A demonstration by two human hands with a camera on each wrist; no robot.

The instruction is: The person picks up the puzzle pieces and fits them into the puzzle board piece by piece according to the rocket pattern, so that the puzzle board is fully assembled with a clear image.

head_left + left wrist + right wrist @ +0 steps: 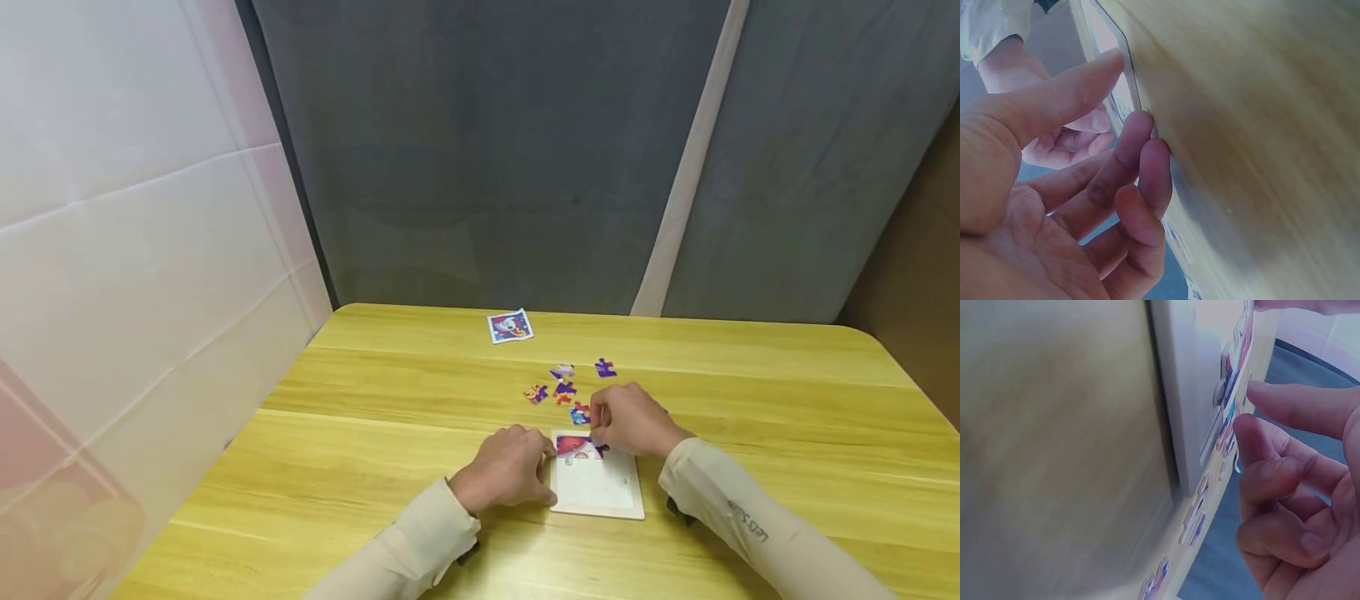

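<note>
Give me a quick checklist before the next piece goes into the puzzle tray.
1. Puzzle tray lies flat on the table: ok.
2. Left hand steadies the tray's left edge, fingertips touching it: ok.
3. Right hand is at the tray's top edge, by the placed pieces: ok.
4. Whether the right hand holds a piece: cannot tell.
5. Loose pieces lie close behind the tray: ok.
6. Reference picture lies face up, uncovered: ok.

yellow wooden table [750,400], grey curtain [487,150]
</note>
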